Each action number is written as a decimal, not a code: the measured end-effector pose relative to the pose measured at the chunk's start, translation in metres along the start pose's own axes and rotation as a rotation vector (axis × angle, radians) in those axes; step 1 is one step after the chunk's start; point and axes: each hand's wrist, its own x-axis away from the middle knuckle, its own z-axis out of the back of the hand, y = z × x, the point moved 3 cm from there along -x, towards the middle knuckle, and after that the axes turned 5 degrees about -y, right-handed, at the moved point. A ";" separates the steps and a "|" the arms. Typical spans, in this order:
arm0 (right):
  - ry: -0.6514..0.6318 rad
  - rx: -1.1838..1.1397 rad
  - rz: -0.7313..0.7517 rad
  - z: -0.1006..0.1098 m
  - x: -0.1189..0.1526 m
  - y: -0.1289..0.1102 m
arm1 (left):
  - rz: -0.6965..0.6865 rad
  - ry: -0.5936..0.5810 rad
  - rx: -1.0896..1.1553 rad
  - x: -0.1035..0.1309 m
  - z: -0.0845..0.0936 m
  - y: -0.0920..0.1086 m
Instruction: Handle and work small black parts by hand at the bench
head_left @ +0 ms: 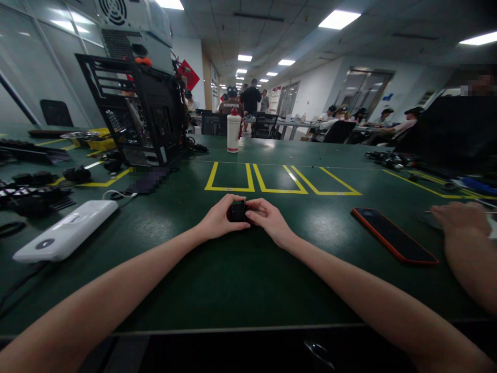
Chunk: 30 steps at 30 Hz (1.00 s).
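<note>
A small black block-shaped object (237, 211) is held between my two hands, just over the green table (248, 280); its exact kind I cannot make out. My left hand (222, 216) curls round its left side, thumb below and fingers above. From the right, the fingertips of my right hand (268, 217) pinch its edge. Parts of the object are hidden behind the fingers. Beyond both hands, yellow tape outlines (229, 189) mark the tabletop.
An open black computer case (155, 114) stands at the back left, a white power bank (68, 230) in front of it. A white bottle (233, 132) stands mid-back. An orange-edged phone (394, 235) lies right, near another person's hand (464, 220). Cables (388, 159) lie farther back.
</note>
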 end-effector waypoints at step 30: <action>-0.041 -0.055 0.016 -0.003 0.005 -0.005 | 0.009 0.016 0.028 0.000 -0.001 -0.002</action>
